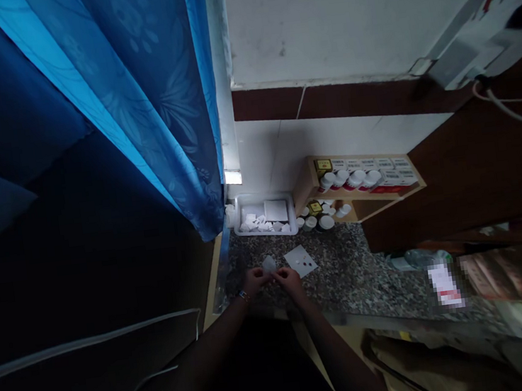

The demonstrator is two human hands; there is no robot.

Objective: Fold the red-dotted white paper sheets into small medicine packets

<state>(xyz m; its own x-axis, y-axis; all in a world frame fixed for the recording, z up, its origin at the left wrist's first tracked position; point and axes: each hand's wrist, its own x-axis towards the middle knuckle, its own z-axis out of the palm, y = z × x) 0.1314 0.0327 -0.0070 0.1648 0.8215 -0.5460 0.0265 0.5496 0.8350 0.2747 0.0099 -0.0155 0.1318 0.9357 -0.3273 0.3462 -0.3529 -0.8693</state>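
Note:
Above the speckled stone counter (347, 274), my left hand (255, 280) and my right hand (288, 279) meet, fingers pinched on a small white piece of folded paper (269, 263). Right of them a square white paper sheet (303, 266) lies flat, with several small dark and light pills on it. Behind my hands stands a white plastic tray (268, 234) holding many folded paper packets (262, 223) and a stack of white paper squares (275, 211). The fold details between my fingertips are too small to make out.
A wooden shelf (360, 193) with white medicine bottles (356, 178) and boxes (391, 170) stands at the back right; more bottles (310, 222) sit beside it. A blue curtain (171, 124) hangs at the left. A clear plastic bottle (423, 258) lies farther right.

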